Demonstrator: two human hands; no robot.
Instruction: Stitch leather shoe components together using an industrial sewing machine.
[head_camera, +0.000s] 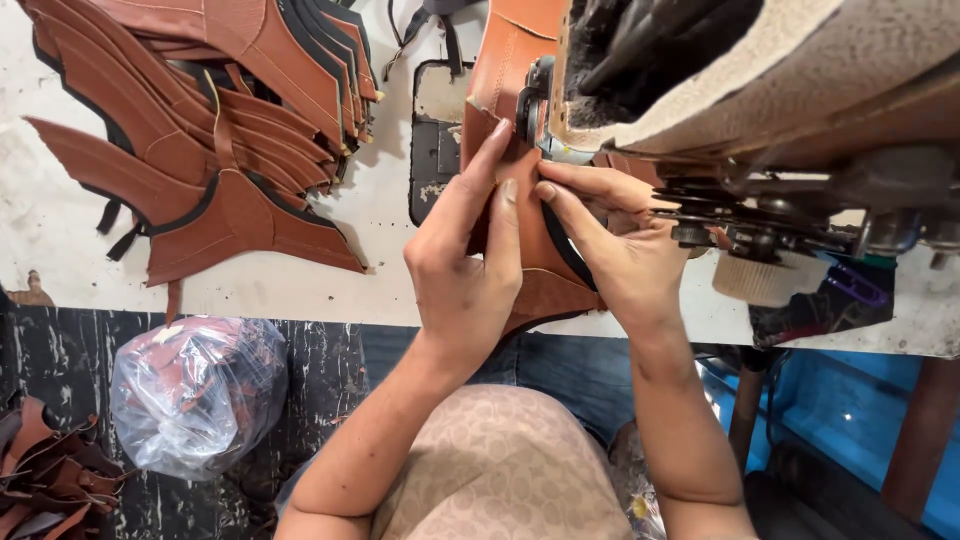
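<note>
Both hands pinch one brown leather piece (520, 200) at the sewing machine (760, 110). Left hand (465, 265) rises from below, forefinger stretched up the piece's left edge, thumb pressing its face. Right hand (615, 240) lies alongside, fingertips gripping the same spot. Leather pile (200, 130) rests left on the white bench (380, 200); plastic bag (195, 390) sits below.

Sewing machine (760, 120) crowds the right; bare table (385, 215) left of hands stays passable
</note>
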